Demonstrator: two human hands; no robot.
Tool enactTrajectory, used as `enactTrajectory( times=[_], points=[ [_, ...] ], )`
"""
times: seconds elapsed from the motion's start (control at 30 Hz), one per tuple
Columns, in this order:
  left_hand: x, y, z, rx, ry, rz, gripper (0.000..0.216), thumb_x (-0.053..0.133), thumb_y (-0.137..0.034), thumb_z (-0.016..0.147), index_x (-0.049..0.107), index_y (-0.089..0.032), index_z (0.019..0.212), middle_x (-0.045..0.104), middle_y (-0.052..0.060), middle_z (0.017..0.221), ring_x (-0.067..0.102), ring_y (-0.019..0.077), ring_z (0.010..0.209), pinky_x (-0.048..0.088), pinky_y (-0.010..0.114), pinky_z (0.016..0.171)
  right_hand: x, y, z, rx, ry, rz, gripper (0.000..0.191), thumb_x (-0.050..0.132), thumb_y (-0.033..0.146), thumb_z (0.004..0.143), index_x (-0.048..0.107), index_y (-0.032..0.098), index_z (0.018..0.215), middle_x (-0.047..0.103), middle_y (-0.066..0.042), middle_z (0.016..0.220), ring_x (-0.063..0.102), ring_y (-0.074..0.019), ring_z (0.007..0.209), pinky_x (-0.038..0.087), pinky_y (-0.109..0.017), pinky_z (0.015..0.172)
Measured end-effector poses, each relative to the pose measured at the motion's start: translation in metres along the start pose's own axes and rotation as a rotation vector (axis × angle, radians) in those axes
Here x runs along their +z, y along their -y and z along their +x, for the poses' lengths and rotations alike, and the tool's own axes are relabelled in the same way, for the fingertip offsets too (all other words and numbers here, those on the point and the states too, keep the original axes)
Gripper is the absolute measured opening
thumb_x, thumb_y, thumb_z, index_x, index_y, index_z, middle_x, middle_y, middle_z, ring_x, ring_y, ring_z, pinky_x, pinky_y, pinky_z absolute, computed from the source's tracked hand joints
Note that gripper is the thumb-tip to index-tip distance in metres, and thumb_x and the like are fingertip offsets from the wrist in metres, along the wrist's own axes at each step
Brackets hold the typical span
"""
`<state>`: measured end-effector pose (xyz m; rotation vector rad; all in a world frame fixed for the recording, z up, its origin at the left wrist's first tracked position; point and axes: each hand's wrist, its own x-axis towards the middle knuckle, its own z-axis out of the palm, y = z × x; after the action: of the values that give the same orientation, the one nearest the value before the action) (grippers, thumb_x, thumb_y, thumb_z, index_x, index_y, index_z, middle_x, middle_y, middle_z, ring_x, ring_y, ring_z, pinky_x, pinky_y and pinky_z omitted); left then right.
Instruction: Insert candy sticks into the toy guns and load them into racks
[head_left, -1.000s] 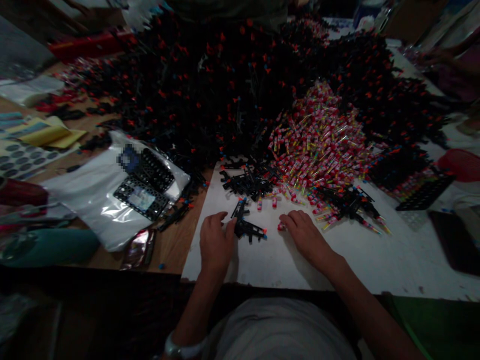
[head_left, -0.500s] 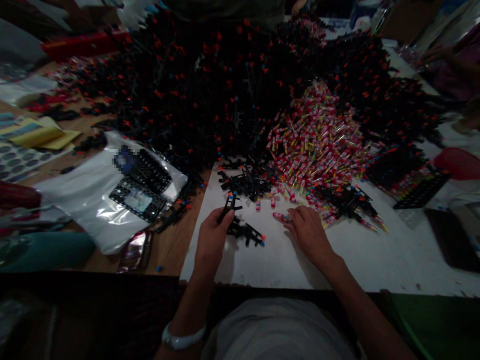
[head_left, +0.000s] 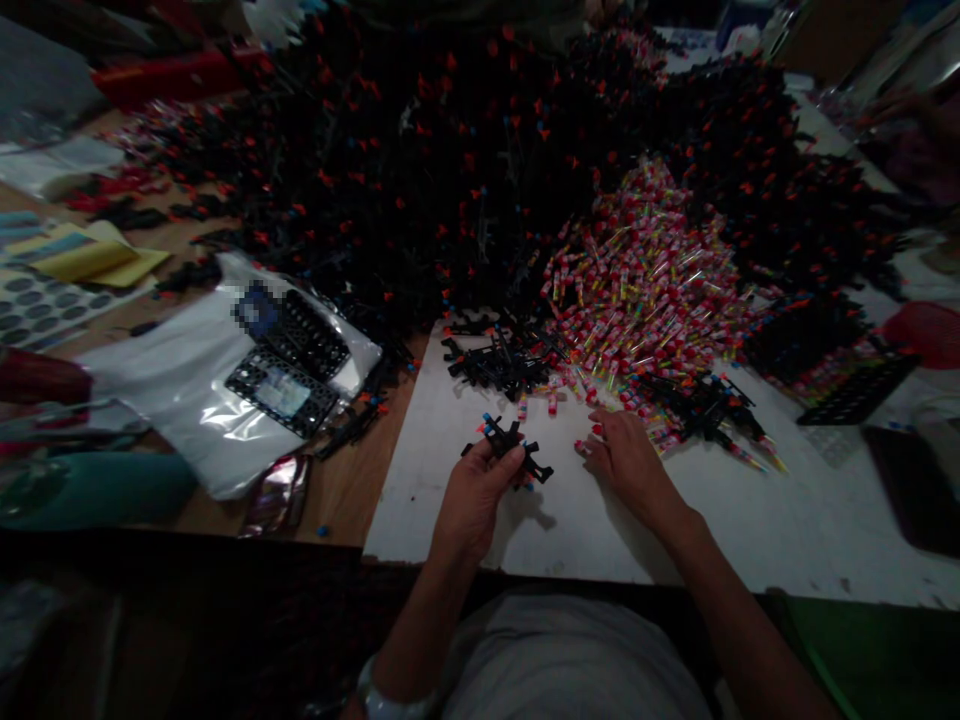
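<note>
My left hand [head_left: 475, 495] is closed around a small black plastic toy piece [head_left: 512, 447] with blue and red tips, held just above the white board [head_left: 570, 520]. My right hand [head_left: 626, 455] rests on the board to its right, fingers pinched on a small red-wrapped candy stick [head_left: 586, 444] at the edge of the candy pile [head_left: 645, 280]. A few black pieces [head_left: 495, 365] lie loose on the board just beyond my hands.
A huge heap of black toy pieces with red tips [head_left: 450, 150] fills the far table. A clear plastic bag with black trays [head_left: 285, 365] lies at left, sticker sheets [head_left: 45, 290] further left. A black tray [head_left: 859, 390] and red bowl [head_left: 926, 330] sit at right.
My left hand lifted the black piece off the board and brought it right, toward the centre. My right hand slid slightly forward to the candy pile's edge and pinched a candy stick.
</note>
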<state>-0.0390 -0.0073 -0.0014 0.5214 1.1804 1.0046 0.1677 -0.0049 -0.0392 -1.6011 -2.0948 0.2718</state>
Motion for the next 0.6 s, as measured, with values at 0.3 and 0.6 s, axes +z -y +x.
enactTrajectory(
  times=[0.3,0.6],
  points=[
    [0.026,0.008,-0.004,0.083,0.008,0.005,0.037,0.076,-0.032,0.067,0.057,-0.016,0.094,0.07,0.005,0.085,0.065,0.018,0.076,0.053,0.029,0.061,-0.014,0.038,-0.016,0.34,0.06,0.571,0.014,0.048,0.034,0.091,0.053,0.022,0.095,0.057,0.002,0.071,0.056,-0.0138,0.063,0.043,-0.024,0.059],
    [0.029,0.012,-0.005,0.093,-0.053,0.077,0.034,0.079,-0.028,0.061,0.064,-0.014,0.088,0.069,0.002,0.081,0.06,0.0123,0.066,0.049,0.026,0.062,-0.018,0.043,-0.02,0.351,0.068,0.718,0.016,0.054,0.035,0.087,0.059,0.02,0.09,0.061,0.001,0.079,0.055,-0.0125,0.069,0.043,-0.023,0.063]
  ],
)
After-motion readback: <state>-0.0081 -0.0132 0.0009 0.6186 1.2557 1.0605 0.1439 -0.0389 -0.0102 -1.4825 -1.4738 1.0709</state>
